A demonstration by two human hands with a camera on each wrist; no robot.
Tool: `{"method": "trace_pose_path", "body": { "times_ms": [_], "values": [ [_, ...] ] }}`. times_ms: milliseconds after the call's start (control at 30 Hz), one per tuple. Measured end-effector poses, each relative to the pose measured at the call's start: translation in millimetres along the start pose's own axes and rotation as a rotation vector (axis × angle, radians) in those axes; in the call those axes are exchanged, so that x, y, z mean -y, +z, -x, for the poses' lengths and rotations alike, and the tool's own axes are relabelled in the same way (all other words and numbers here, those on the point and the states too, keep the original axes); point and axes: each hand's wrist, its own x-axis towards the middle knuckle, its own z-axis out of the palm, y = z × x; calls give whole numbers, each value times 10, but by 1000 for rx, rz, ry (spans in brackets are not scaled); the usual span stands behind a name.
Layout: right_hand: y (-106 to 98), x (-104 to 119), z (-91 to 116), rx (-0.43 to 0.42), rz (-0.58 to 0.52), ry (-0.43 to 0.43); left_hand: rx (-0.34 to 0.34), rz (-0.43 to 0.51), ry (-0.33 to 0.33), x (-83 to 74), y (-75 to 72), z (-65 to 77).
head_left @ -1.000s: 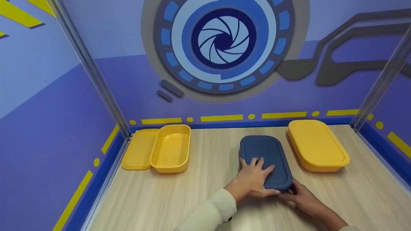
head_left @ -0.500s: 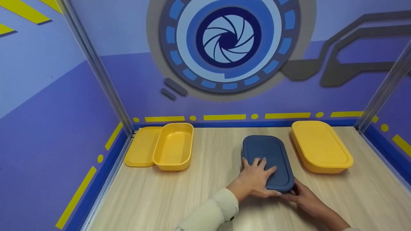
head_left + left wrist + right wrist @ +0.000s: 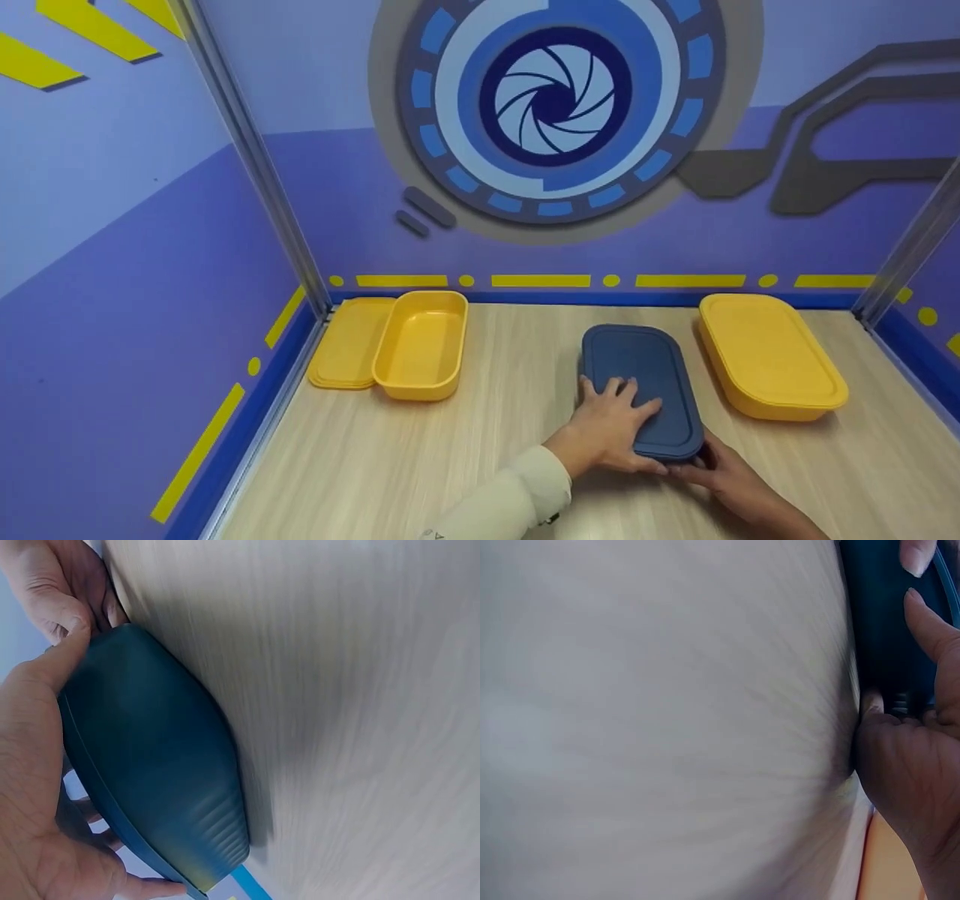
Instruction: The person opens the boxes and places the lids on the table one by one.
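A dark blue lidded food container [image 3: 637,360] lies on the wooden table [image 3: 517,360], right of the middle. My left hand [image 3: 607,427] rests on its near left part, fingers spread over the lid. The left thumb reaches down over the near end, as the left wrist view shows on the container [image 3: 157,735]. At the near right corner, my right hand [image 3: 731,480] grips the container low, its fingers curled round the side. In the right wrist view the right thumb [image 3: 930,622] touches the container's near wall, close to the left thumb's tip [image 3: 916,561]. The lid appears seated.
Right of the blue container stands a yellow lidded container [image 3: 772,352]. At the back left an uncovered yellow container [image 3: 424,386] sits beside a flat yellow lid [image 3: 349,345], partly overlapping it. Patterned panels [image 3: 172,247] wall the table at the back and sides.
The head view has shifted, so everything appears a little farther right and slightly lower. Both hands keep the same places on the blue container.
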Motion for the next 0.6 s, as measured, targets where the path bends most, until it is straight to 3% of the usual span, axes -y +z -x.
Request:
{"method": "trace_pose_path", "body": {
  "times_ms": [300, 600],
  "values": [
    [-9, -25, 18, -18, 68, -35, 17, 14, 11, -8, 24, -11],
    [-8, -15, 50, -23, 54, -55, 7, 78, 14, 31, 16, -1]
  ]
}}
